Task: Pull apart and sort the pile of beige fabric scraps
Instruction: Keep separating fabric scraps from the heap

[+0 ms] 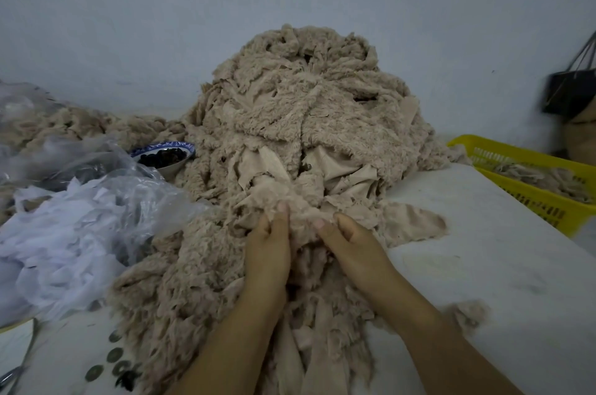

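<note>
A tall pile of fluffy beige fabric scraps (309,111) rises in the middle of the white table (503,252) and spills toward me. My left hand (269,249) and my right hand (351,246) lie side by side at the pile's near foot. Both pinch one beige scrap (300,214) between thumb and curled fingers. Their fingertips are buried in the fabric. A flat beige piece (416,222) lies just right of my right hand.
A yellow plastic basket (548,204) holding beige scraps stands at the right. Clear plastic bags with white scraps (74,220) fill the left. A blue-and-white bowl (164,152) sits behind them. Coins (113,359) and scissors (13,372) lie at the near left. A dark bag (571,91) hangs far right.
</note>
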`<state>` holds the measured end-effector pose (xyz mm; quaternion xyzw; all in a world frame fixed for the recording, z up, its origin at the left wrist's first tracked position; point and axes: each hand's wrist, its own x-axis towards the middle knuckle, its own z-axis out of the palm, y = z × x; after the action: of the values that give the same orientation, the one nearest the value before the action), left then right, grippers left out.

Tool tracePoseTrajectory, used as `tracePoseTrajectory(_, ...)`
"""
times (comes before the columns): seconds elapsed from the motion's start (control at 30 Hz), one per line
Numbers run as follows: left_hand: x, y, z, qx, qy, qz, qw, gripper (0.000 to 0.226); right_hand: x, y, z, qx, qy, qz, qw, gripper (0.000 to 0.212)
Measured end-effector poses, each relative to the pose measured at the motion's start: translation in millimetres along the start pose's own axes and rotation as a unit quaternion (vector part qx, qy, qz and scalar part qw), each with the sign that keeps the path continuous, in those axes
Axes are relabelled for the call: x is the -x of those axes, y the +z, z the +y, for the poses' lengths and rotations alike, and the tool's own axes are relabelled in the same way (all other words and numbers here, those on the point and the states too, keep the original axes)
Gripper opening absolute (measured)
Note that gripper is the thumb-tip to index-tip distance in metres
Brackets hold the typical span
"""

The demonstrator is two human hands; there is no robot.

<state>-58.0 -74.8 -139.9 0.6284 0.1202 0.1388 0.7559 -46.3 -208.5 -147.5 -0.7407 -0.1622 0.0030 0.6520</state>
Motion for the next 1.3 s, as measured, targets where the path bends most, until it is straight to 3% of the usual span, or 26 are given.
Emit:
tracePoseTrajectory(0.1, -5.8, -2.8, 1.1, 0.065, -0.047, 0.05, 0.996, 0.035, 0.7, 0.9, -7.8, -0.052, 0.012, 0.012, 0.998, 0.045)
tracePoseTrajectory(0.17, -6.0, -1.4, 5.5, 0.119, -0.078, 0.06, 0.988, 0.035, 0.1, 4.2, -13.7, -0.16, 0.035, 0.02, 0.986, 0.043)
tracePoseTrajectory(0.3, -16.7, -15.5, 17.0, 0.214, -0.122, 0.072, 0.967, 0.045, -9.5, -21.5, -19.6, -0.377, 0.06, 0.156, 0.911, 0.054)
tracePoseTrajectory(0.37, -19.8, -24.2, 17.9, 0.244, -0.129, 0.052, 0.96, 0.05, -12.2, -41.2, -17.0, -0.41, 0.058, 0.209, 0.886, 0.046)
tracePoseTrajectory(0.4, -20.0, -25.4, 16.5, 0.254, -0.129, 0.035, 0.958, 0.049, -12.0, -44.9, -14.8, -0.383, 0.05, 0.217, 0.897, 0.045)
tracePoseTrajectory(0.47, -16.3, -20.9, 14.5, 0.272, -0.117, -0.027, 0.955, 0.038, -10.1, -41.8, -7.2, -0.232, 0.034, 0.191, 0.953, 0.041)
tracePoseTrajectory(0.53, -9.9, -13.7, 14.1, 0.306, -0.113, -0.099, 0.94, 0.045, -4.7, -29.5, -4.6, 0.004, 0.001, 0.119, 0.993, 0.011)
tracePoseTrajectory(0.57, -8.0, -11.5, 14.0, 0.319, -0.117, -0.126, 0.932, 0.052, -3.1, -23.8, -3.6, 0.09, -0.024, 0.072, 0.993, 0.013)
tracePoseTrajectory(0.67, -7.1, -11.2, 10.9, 0.313, -0.129, -0.172, 0.925, 0.055, -1.4, -9.9, -0.4, 0.247, -0.117, -0.005, 0.962, 0.058)
tracePoseTrajectory(0.77, -3.1, -10.1, 8.5, 0.205, -0.107, -0.203, 0.952, 0.033, -1.3, 2.8, -3.7, 0.313, -0.207, 0.019, 0.927, 0.053)
tracePoseTrajectory(0.87, -0.2, -7.6, 8.5, 0.085, -0.104, -0.199, 0.971, 0.034, -3.6, -0.1, -4.7, 0.276, -0.224, 0.091, 0.93, 0.032)
tracePoseTrajectory(0.93, 0.9, -8.2, 11.6, 0.082, -0.123, -0.23, 0.962, 0.041, -0.7, -2.5, -6.8, 0.211, -0.161, 0.094, 0.96, 0.019)
tracePoseTrajectory(1.03, -0.1, -11.6, 16.9, 0.149, -0.15, -0.29, 0.933, 0.035, 0.2, -1.3, -7.3, 0.118, -0.058, 0.095, 0.987, 0.022)
tracePoseTrajectory(1.13, 1.2, -14.3, 18.1, 0.138, -0.184, -0.333, 0.915, 0.038, -0.1, 1.6, -5.2, 0.043, 0.0, 0.12, 0.992, 0.023)
tracePoseTrajectory(1.3, 4.9, -11.3, 18.7, 0.133, -0.176, -0.342, 0.914, 0.033, -5.8, 2.2, -11.2, -0.116, 0.076, 0.203, 0.969, 0.038)
